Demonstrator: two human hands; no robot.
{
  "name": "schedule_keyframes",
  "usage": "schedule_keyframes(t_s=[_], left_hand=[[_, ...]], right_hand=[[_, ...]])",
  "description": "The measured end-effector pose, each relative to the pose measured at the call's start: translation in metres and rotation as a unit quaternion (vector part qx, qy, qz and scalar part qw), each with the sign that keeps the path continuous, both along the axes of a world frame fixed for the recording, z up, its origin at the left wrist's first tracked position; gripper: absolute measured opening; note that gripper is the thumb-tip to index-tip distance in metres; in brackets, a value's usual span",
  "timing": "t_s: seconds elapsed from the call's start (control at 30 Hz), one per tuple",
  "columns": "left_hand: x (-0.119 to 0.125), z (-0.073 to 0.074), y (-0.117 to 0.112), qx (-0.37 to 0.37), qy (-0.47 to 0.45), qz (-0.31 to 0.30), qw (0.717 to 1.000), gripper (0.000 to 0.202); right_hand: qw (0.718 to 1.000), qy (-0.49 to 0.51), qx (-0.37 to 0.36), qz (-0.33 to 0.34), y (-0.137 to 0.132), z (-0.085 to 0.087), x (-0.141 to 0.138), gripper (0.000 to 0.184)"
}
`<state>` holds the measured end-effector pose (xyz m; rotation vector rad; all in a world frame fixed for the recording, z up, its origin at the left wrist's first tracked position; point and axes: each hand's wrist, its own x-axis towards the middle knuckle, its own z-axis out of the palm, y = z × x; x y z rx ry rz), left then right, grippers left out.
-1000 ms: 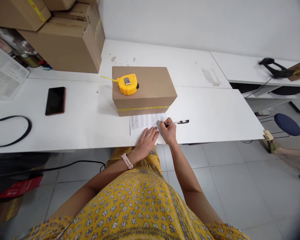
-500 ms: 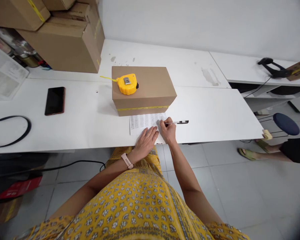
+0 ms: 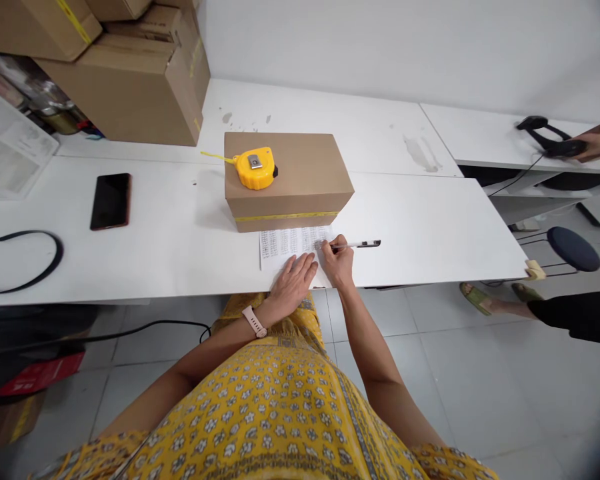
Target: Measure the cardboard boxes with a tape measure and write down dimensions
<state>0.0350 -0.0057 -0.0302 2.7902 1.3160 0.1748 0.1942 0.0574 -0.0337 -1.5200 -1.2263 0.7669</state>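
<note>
A printed sheet of paper (image 3: pixel 285 244) lies at the near edge of the white table (image 3: pixel 420 233). My left hand (image 3: pixel 293 283) rests flat on it, fingers stretched out. My right hand (image 3: pixel 336 260) is closed on a pen (image 3: pixel 355 245), whose tip touches the sheet's right side. Just behind the paper stands a cardboard box (image 3: pixel 295 180) with a yellow tape band. A yellow tape measure (image 3: pixel 254 168) sits on top of the box at its left end.
A black phone (image 3: pixel 111 201) and a black strap (image 3: pixel 27 260) lie to the left. Large cardboard boxes (image 3: pixel 130 73) are stacked at the back left. A blue stool (image 3: pixel 575 248) and another person's sandalled feet (image 3: pixel 485 300) are at the right.
My hands stay in place; the pen shifts slightly right along the sheet. The other person at the right has stepped closer, feet and a dark garment now showing by the stool.
</note>
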Motion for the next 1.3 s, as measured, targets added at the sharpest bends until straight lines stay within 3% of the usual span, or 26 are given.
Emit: schedule_keyframes(t_s=[1.3], left_hand=[[-0.0004,0.004,0.0003,-0.002,0.002,-0.004,1.0,0.056]], right_hand=[[1.0,-0.005,0.0,-0.02,-0.0015,0.0019,-0.0027,0.028]])
